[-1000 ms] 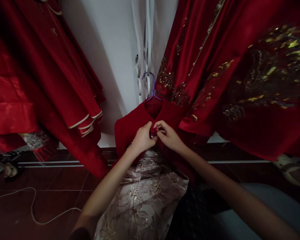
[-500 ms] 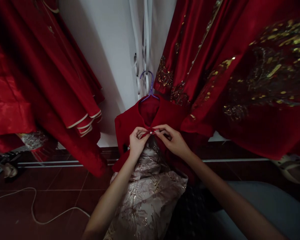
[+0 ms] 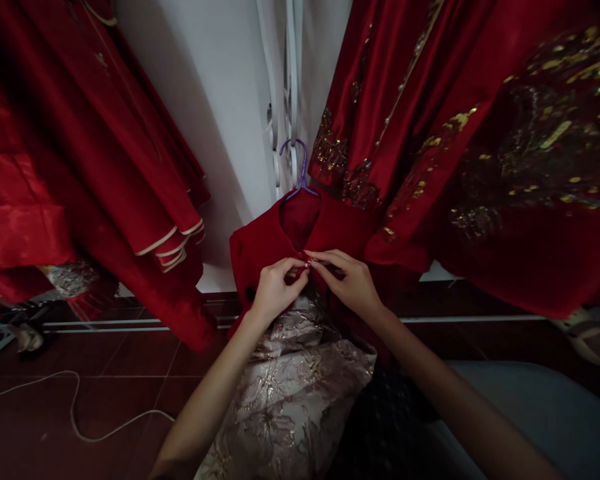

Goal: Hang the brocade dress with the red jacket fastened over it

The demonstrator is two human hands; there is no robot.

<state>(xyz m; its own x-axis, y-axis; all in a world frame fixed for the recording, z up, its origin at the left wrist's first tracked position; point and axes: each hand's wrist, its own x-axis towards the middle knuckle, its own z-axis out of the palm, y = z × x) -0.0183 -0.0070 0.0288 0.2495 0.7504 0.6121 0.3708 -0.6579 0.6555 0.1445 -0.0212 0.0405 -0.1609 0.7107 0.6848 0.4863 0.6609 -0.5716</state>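
A red jacket [image 3: 260, 240] hangs on a purple hanger [image 3: 303, 173] in front of me, its V-shaped neckline facing up. At the bottom of the neckline my left hand [image 3: 280, 287] pinches a small pearl-like button [image 3: 307, 264] at the jacket's front edge. From the other side, my right hand [image 3: 350, 280] is closed in a pinch on the opposite front edge, fingertips close to the left ones. The fingers partly hide the fastening, so I cannot tell whether it is done up. Below the hands spreads a pale floral brocade cloth [image 3: 285, 387] with a metallic sheen.
Red garments [image 3: 145, 173] hang at the left, and red sequinned garments [image 3: 480, 167] at the right. Behind the hanger are white metal bars [image 3: 290, 80]. A white cable [image 3: 75, 407] crosses the tiled floor. A grey-blue rounded surface [image 3: 530, 413] lies at lower right.
My left hand has shifted slightly right, and its fingers have come closer to the right fingertips at the button. My right hand stays nearly in place.
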